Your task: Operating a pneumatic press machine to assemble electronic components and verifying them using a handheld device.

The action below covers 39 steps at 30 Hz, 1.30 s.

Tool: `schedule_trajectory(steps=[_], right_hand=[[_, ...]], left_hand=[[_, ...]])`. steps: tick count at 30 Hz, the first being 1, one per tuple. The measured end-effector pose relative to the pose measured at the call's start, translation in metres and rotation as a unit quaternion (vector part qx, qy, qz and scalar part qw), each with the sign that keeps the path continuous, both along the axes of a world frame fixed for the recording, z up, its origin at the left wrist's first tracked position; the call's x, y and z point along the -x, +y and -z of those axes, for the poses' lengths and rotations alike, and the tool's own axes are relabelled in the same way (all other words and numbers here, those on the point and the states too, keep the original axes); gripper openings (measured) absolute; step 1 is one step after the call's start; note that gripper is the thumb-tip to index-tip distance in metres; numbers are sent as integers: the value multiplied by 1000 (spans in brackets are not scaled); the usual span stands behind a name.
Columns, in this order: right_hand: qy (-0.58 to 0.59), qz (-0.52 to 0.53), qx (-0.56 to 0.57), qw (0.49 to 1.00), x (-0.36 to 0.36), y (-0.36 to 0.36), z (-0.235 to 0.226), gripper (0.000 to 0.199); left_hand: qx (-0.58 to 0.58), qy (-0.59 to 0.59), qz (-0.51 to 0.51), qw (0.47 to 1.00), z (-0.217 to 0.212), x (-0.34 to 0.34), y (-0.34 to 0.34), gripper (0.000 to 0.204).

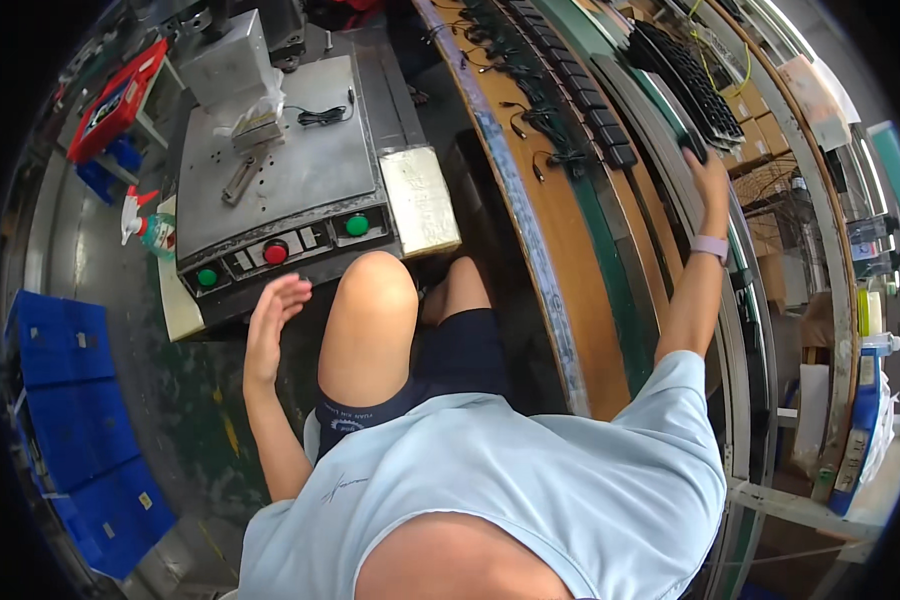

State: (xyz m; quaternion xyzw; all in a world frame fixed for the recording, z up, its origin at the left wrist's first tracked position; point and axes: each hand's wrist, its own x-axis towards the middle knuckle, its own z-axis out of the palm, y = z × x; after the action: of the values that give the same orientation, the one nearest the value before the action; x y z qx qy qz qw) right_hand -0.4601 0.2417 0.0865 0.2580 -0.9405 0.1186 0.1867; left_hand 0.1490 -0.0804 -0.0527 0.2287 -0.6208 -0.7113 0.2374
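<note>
My left hand (278, 312) is raised beside my knee, its fingers stretched out and holding nothing. Just beyond it is the front of a metal bench machine, with a red button (275, 252) between two green buttons (357, 225). On the machine's grey plate (320, 170) lie a coiled black cable (320, 116) and a small metal fixture (258, 132). My right arm reaches far out to the right, over the rail beside the conveyor. My right hand (708, 178) closes on a small black piece (694, 150), mostly hidden by the fingers, so its kind is unclear.
A row of black adapters (602, 125) and several black cables (542, 120) lie along the conveyor. Black parts are stacked (685, 85) at the far right. Blue bins (70, 345) stand at the left, a spray bottle (155, 232) beside the machine, and shelving with cartons (760, 135) along the right.
</note>
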Motion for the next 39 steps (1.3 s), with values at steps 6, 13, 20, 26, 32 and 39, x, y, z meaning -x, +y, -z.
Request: schedule_trajectory(steps=[6, 13, 20, 26, 32, 39], right_hand=[[155, 28, -42, 987, 36, 13, 81, 68], [-24, 7, -56, 998, -46, -82, 79, 61], [42, -250, 280, 926, -137, -119, -64, 53], [-191, -465, 310, 807, -197, -266, -30, 42], [-254, -525, 223, 781, -273, -440, 101, 42], [-30, -689, -5, 724, -326, -514, 118, 56]], left_hand=[[7, -13, -42, 999, 1, -2, -23, 36], [113, 44, -198, 973, 11, 47, -154, 16], [429, -11, -234, 872, 12, 99, -267, 55], [241, 104, -110, 959, -2, 95, -285, 65], [-81, 422, -31, 902, -7, 39, -178, 67], [-256, 314, -264, 875, 29, -45, -41, 41]])
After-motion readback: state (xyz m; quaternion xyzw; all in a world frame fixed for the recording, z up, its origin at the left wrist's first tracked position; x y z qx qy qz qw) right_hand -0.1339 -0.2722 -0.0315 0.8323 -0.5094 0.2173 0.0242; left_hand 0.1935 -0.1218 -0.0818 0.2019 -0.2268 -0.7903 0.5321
